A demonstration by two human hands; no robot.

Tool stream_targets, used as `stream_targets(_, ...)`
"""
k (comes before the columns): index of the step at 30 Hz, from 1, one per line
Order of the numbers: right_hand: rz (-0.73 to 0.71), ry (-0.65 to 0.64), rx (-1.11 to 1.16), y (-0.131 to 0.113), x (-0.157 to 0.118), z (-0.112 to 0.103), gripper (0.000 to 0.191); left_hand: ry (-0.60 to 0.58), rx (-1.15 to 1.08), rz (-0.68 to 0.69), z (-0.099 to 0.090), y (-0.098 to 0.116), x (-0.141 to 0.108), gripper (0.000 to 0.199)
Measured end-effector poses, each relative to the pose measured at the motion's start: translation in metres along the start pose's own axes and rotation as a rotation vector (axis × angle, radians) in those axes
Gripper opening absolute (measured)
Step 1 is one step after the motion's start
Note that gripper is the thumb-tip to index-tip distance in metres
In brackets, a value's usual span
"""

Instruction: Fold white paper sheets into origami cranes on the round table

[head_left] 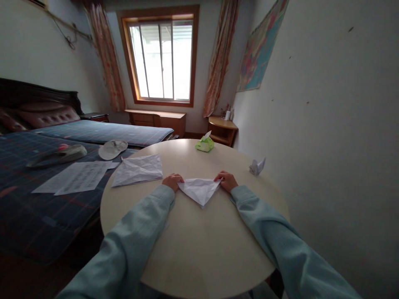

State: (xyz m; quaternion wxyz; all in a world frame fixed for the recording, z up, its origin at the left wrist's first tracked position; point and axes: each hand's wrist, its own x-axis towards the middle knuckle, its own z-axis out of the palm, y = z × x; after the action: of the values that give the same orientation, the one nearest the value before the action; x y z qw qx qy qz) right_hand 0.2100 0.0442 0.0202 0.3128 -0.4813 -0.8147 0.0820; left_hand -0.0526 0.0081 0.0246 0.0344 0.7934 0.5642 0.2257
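A sheet of white paper (200, 191), folded into a triangle with one point toward me, lies on the round cream table (199, 249). My left hand (173, 181) pinches its left corner, and my right hand (226, 181) grips the right corner between thumb and fingers. The folded long edge runs between both hands on the far side. Creases show across the paper. Left of my left hand lies a stack of creased white sheets (139, 169). Farther right, near the table's edge, stands a small folded paper figure (257, 166).
A green tissue pack (205, 143) sits at the table's far side. To the left, a bed (25, 224) holds printed sheets (82, 177), a white cap (112, 149) and a grey object (72, 153). A white wall (336, 166) borders the right side.
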Motion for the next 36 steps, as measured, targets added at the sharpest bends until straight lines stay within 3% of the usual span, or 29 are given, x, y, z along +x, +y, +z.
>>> stream_targets(4,-0.004,-0.044,-0.042,-0.008,-0.001,-0.007,0.031,-0.07,0.043,-0.064,-0.006,0.005,0.0,0.032)
stream_targets(8,0.045,-0.102,-0.198,-0.023,-0.002,-0.012,0.025,-0.019,0.155,-0.121,-0.007,0.022,-0.005,0.023)
stream_targets(12,0.078,-0.044,-0.431,-0.049,-0.007,0.0,0.026,0.049,0.238,-0.063,0.002,0.042,-0.009,0.032)
stream_targets(17,-0.107,-0.125,-0.374,-0.069,-0.014,0.027,0.034,-0.083,0.115,0.205,0.02,0.05,-0.008,0.037)
stream_targets(22,-0.147,-0.199,-0.322,-0.063,-0.013,0.034,0.04,-0.199,0.095,0.175,0.028,0.045,-0.006,0.049)
stream_targets(28,-0.118,-0.219,-0.252,-0.056,-0.01,0.028,0.043,-0.256,0.091,0.191,0.016,0.046,-0.007,0.064)
stream_targets(36,0.155,-0.114,-0.375,-0.027,-0.006,0.018,0.048,-0.317,0.054,0.232,0.003,0.045,-0.012,0.082)
